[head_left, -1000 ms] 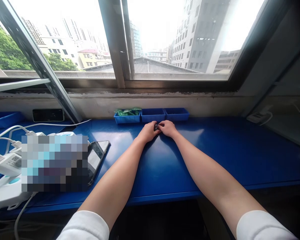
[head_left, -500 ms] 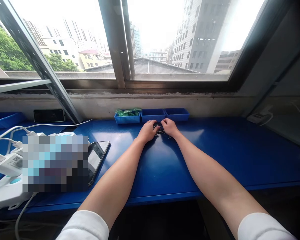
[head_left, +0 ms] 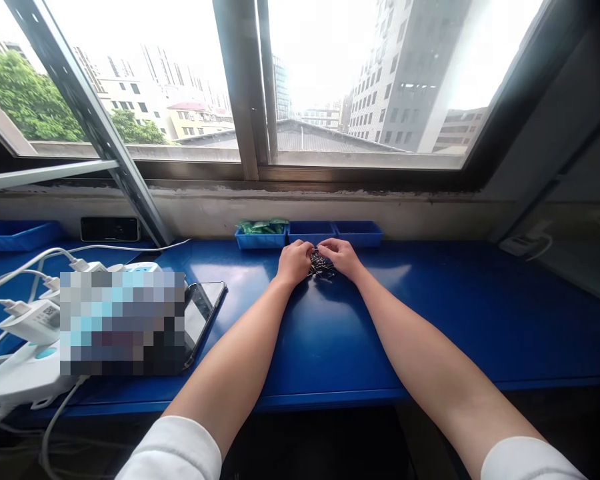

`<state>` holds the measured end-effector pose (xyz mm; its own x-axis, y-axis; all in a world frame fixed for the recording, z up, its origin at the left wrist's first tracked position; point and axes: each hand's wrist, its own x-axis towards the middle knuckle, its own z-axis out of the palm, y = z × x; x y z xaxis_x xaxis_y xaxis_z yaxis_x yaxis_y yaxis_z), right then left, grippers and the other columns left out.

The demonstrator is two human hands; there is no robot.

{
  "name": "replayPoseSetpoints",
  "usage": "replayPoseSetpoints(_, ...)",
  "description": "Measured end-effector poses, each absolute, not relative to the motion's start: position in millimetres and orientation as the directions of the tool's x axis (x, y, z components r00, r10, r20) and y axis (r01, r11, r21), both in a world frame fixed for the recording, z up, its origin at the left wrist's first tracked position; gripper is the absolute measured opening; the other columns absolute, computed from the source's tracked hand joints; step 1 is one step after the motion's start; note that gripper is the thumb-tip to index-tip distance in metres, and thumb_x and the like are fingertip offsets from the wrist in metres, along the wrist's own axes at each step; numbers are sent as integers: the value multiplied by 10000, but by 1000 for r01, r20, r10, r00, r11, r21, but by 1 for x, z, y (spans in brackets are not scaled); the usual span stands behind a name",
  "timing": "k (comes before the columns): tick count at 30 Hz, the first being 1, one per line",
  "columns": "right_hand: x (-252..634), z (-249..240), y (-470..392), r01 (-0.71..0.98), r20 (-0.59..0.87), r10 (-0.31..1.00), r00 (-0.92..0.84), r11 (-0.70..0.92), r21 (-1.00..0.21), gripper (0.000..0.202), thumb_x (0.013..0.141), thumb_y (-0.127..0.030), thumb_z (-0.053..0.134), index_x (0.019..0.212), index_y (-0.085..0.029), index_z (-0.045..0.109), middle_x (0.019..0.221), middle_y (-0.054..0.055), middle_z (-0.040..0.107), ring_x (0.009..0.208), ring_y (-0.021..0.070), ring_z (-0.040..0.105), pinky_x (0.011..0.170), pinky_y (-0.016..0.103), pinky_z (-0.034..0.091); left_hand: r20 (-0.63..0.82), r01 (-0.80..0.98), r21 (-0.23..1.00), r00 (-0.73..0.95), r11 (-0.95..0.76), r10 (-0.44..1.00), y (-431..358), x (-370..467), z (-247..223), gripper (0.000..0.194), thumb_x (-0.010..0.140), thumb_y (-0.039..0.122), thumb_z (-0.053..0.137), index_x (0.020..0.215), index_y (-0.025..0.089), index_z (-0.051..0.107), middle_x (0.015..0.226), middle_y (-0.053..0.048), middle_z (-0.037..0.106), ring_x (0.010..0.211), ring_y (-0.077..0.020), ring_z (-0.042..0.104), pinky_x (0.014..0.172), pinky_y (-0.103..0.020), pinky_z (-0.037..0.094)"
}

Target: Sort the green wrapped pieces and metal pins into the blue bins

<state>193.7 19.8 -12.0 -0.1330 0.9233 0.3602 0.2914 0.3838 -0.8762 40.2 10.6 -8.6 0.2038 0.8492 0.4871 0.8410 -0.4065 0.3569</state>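
Observation:
A small heap of dark and silvery screw-like pieces lies on the blue tabletop, between my two hands. At the heap's left edge is my left hand, its fingers curled and pinched together near the top of the pile. My right hand is at the right edge, thumb and fingertips drawn together above the pieces. What either pinch holds is too small to make out. Just behind the hands stand three joined blue bins: the left one has green packets in it, then the middle bin and the right bin.
At the left lie a phone, a white power strip with chargers and cables, and a blurred-out patch. Another phone leans at the wall beside a blue tray. A metal strut slants down to the table.
My hands have risen slightly off the heap and parted a little, so more of the pieces show. The whole view has shifted slightly, with things appearing further right.

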Motion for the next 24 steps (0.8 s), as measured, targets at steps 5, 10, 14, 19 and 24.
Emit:
replayPoseSetpoints(5,195,-7,15,223,320,942,-100,335,-916,301,709,-410,575,847,-159,672,760,46,696,741,180,633,643,262,479,483,809,419,187,-413,856,13,39,-10,336,917,313,374,1136,242,618,1128,-48,624,1055,-196,569,931,-290,423)
replayPoseSetpoints(10,202,0,23,231,351,933,85,324,-917,318,720,-357,519,920,-159,668,853,53,706,806,176,635,697,258,484,455,816,509,14,-274,890,19,28,-13,433,906,279,352,1309,172,471,1279,-97,544,1186,-213,498,992,-312,391)
replayPoseSetpoints(14,207,12,39,450,383,909,165,276,-849,289,711,-335,527,911,-192,680,885,32,701,853,176,625,767,269,473,367,848,502,-32,-169,930,20,22,-13,408,866,226,363,1236,165,525,1256,-119,548,1167,-244,511,977,-345,398)
replayPoseSetpoints(19,203,30,57,761,472,881,33,284,-583,280,707,-269,550,943,-214,690,870,20,685,885,185,590,841,285,442,316,877,455,3,-154,949,18,23,-14,358,849,245,382,1146,187,572,1187,-123,572,1106,-266,542,933,-374,417)
replayPoseSetpoints(24,193,38,63,876,436,899,-46,246,-415,367,747,-281,553,1096,-220,648,1023,58,668,1077,271,493,937,386,386,305,888,429,32,-168,952,18,24,-17,346,849,251,381,1118,193,590,1174,-118,575,1085,-266,551,918,-370,423)
